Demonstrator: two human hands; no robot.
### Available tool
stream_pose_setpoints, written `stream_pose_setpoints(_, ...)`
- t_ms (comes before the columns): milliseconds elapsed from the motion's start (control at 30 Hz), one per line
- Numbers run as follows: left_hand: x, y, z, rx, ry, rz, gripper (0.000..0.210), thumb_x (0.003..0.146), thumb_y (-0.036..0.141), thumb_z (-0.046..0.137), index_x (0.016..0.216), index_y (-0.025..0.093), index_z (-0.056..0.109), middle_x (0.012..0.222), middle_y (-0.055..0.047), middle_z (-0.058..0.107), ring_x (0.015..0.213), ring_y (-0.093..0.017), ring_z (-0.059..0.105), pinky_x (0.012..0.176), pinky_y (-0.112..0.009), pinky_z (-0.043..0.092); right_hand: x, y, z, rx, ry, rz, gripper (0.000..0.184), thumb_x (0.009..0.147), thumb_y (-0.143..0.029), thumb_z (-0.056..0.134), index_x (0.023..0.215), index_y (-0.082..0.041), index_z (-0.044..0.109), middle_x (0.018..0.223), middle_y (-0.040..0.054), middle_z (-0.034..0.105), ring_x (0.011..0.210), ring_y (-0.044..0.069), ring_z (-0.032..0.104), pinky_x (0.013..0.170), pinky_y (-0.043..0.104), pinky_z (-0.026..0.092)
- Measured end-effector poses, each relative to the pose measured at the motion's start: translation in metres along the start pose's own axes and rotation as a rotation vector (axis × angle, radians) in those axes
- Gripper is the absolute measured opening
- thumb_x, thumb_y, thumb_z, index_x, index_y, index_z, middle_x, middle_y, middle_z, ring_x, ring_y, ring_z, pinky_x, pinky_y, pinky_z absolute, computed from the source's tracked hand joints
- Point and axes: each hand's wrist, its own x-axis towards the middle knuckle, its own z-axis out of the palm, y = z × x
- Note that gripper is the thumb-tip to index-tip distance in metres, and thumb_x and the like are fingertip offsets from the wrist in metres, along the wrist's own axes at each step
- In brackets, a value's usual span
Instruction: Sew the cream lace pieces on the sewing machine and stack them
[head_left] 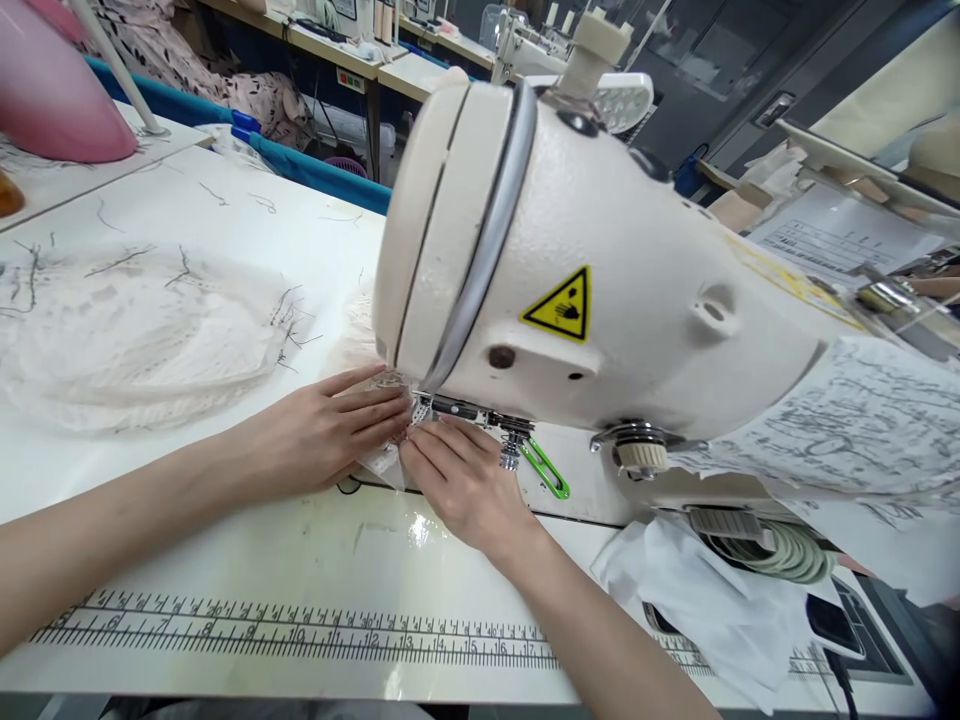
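Note:
A pale sheer lace fabric (382, 458) lies under the needle end of a white sewing machine (637, 240). My left hand (326, 425) rests on this fabric just left of the needle area, its fingers stretched out flat. Close by on the right, my right hand (465, 480) has its fingers bent and pressed together on the fabric's near edge; its thumb is hidden. The machine head partly covers the fabric, and the needle tip is hard to make out. Behind my right hand, a green thread snipper (546, 468) lies on the machine bed.
Another sheer white piece (150, 340) with dark loose threads spreads at left. A printed ruler strip (300, 635) runs along the front edge. White cloth (705, 600), a green coiled cord (795, 552) and a dark phone-like device (834, 625) lie at right. A pink lamp-like object (67, 90) stands upper left.

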Motion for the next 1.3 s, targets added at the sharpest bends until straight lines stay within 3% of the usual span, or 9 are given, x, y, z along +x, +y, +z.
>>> stream_pose_setpoints(300,0.000,0.008,0.003,0.072,0.044,-0.015,0.038,0.100,0.019,0.039,0.126,0.015,0.068,0.126,-0.010,0.071,0.129,-0.025,0.059,0.121,-0.045,0.036,-0.002,0.002,-0.002,-0.005,-0.013,0.027,0.025,0.093,0.000,0.051,0.096,-0.017,0.070,0.102,0.0024,0.077,0.099,0.013,0.068,0.090,0.027,0.051)
stream_pose_setpoints(533,0.003,0.012,-0.001,0.170,-0.014,-0.020,0.040,0.099,0.017,0.036,0.122,0.013,0.069,0.123,-0.011,0.072,0.124,-0.026,0.063,0.117,-0.046,0.041,-0.003,0.005,-0.002,-0.015,-0.019,0.032,0.026,0.095,-0.002,0.050,0.100,-0.017,0.070,0.104,0.0022,0.076,0.098,0.013,0.067,0.089,0.026,0.050)
stream_pose_setpoints(767,0.005,0.016,0.000,0.207,0.040,-0.029,0.039,0.101,0.018,0.037,0.121,0.007,0.069,0.122,-0.014,0.072,0.119,-0.027,0.066,0.115,-0.045,0.041,-0.006,0.008,-0.002,0.023,-0.073,0.069,0.022,0.093,-0.003,0.055,0.101,-0.019,0.069,0.103,0.0047,0.075,0.100,0.014,0.067,0.085,0.026,0.049)
stream_pose_setpoints(1000,0.006,0.020,0.001,0.251,0.049,-0.027,0.038,0.102,0.019,0.038,0.125,0.008,0.066,0.122,-0.015,0.072,0.116,-0.028,0.067,0.115,-0.046,0.039,-0.006,0.013,-0.004,-0.042,-0.017,0.056,0.026,0.093,-0.003,0.049,0.103,-0.017,0.068,0.105,0.0038,0.076,0.090,0.013,0.068,0.070,0.026,0.050)
stream_pose_setpoints(1300,0.005,0.019,0.004,0.253,0.042,-0.035,0.035,0.102,0.020,0.041,0.125,0.010,0.066,0.121,-0.014,0.073,0.114,-0.028,0.068,0.114,-0.049,0.038,-0.004,0.016,-0.006,-0.090,-0.025,0.103,0.022,0.092,-0.007,0.055,0.104,-0.019,0.069,0.101,-0.0008,0.077,0.075,0.012,0.067,0.065,0.028,0.048)
